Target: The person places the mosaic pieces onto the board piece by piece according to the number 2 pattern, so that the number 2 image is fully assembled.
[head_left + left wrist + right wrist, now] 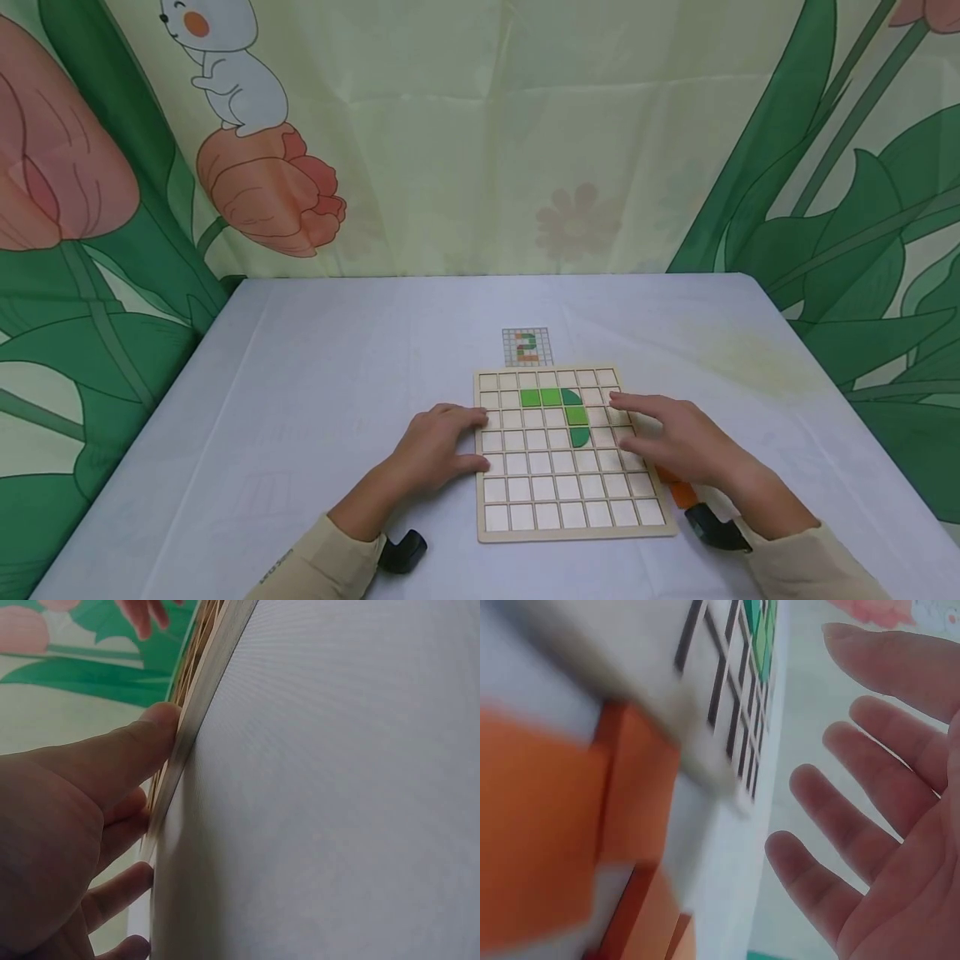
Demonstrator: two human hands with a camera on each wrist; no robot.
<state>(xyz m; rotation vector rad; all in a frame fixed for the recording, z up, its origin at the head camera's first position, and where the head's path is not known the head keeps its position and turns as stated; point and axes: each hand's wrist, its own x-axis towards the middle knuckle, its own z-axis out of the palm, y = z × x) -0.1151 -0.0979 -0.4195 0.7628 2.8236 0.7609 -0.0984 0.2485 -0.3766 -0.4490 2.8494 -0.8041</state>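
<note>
A wooden grid board (576,533) with white cells lies flat on the table. In its upper part, green squares (540,397) form a row that ends in a dark green rounded piece (572,397). Below that sit another green square (576,416) and a second dark green rounded piece (580,437). My left hand (435,450) rests at the board's left edge, thumb and fingertips touching its side. Over the right edge hovers my right hand (678,437), fingers spread with nothing between them. Orange blocks (547,825) lie beside the board, partly hidden under that hand.
A small pattern card (527,347) showing a coloured figure on a grid lies just beyond the board's far edge. Black wrist mounts (403,552) stick out near both sleeves. A curtain printed with flowers (270,192) hangs behind the white tabletop (337,358).
</note>
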